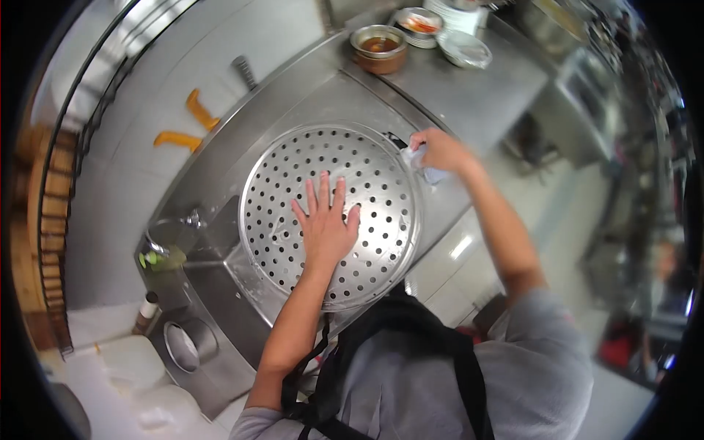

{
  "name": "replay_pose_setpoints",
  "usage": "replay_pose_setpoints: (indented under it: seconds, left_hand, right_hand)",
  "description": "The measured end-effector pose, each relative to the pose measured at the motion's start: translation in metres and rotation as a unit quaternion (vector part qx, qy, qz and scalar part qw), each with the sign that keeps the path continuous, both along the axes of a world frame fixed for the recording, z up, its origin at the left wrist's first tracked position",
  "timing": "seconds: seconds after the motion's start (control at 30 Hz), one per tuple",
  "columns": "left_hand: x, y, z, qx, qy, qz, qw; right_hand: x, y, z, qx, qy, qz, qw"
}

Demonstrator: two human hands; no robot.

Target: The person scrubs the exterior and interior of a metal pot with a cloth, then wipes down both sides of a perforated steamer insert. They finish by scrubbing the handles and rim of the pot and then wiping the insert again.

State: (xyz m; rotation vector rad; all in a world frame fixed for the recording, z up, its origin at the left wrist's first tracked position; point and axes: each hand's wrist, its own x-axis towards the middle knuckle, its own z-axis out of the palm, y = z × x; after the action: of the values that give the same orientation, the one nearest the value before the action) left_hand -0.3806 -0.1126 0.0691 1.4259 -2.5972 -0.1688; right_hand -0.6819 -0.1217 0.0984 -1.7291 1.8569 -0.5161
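A large round metal steamer tray (374, 242) with many punched holes lies over the steel sink counter. Its surface looks wet and shiny. My left hand (326, 231) rests flat on the middle of it, fingers spread. At the tray's upper right rim, my right hand (438, 152) is closed around a pale, crumpled cloth (433, 174). A black handle-like piece (396, 139) shows at the rim beside that hand. What the cloth touches underneath is hidden.
A brown pot (379, 50) of reddish liquid and stacked dishes (463, 48) stand at the back. Orange gloves (178, 139) hang left on the wall side. A faucet (194, 218), a green-capped bottle (165, 258) and a metal container (183, 348) are lower left.
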Motion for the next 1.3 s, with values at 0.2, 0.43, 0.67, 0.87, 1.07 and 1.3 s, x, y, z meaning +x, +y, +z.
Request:
replay_pose_setpoints:
  seconds: [0.2,0.43,0.67,0.87,1.07,1.3]
  left_hand:
    - [0.005,-0.003,-0.001,-0.003,0.05,0.015,0.999]
    - [0.003,-0.005,0.002,-0.002,0.05,0.004,0.999]
    - [-0.003,-0.002,-0.006,-0.013,0.032,-0.001,0.999]
    - [-0.005,0.002,-0.017,-0.054,0.002,0.008,0.999]
    - [-0.005,0.003,-0.028,-0.087,0.007,-0.022,0.996]
    - [0.027,-0.027,-0.038,-0.015,0.151,-0.104,0.983]
  right_hand:
    - [0.022,-0.151,0.018,0.072,0.105,0.19,0.974]
    - [0.089,-0.228,-0.001,0.036,0.087,0.193,0.977]
    - [0.006,-0.078,-0.04,0.019,-0.204,-0.082,0.975]
    - [0.074,0.113,-0.062,-0.073,-0.356,-0.375,0.853]
    - [0.223,0.213,-0.087,-0.155,-0.362,-0.491,0.777]
    - [0.303,0.253,-0.085,-0.202,-0.25,-0.385,0.865]
